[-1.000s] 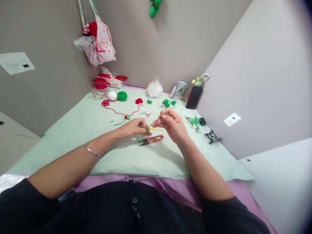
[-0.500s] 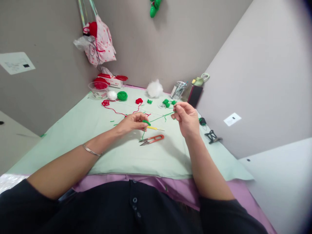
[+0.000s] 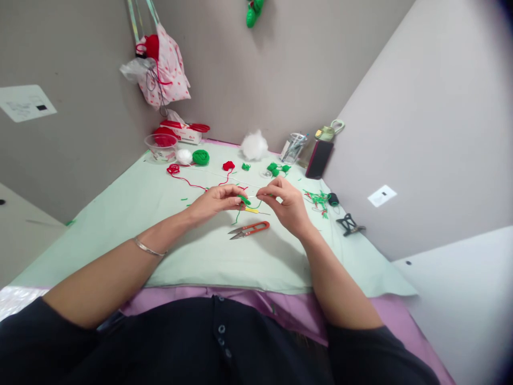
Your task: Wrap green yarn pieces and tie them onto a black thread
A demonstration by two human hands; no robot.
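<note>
Below grey walls (image 3: 296, 80), pale-green cloth (image 3: 240, 267).

A cloth-covered table (image 3: 128, 203), pale green over mauve, stands between a grey left wall (image 3: 88, 48) bearing a white printed label (image 3: 28, 103), a grey back wall (image 3: 220, 91) and a paler right wall (image 3: 433, 117), all in soft, diffuse light.

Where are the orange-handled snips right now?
In the head view, the orange-handled snips lie near the middle of the pale green cloth, closer to the dark shirt than the yellow-handled hook, lower left of the right hand.
</note>
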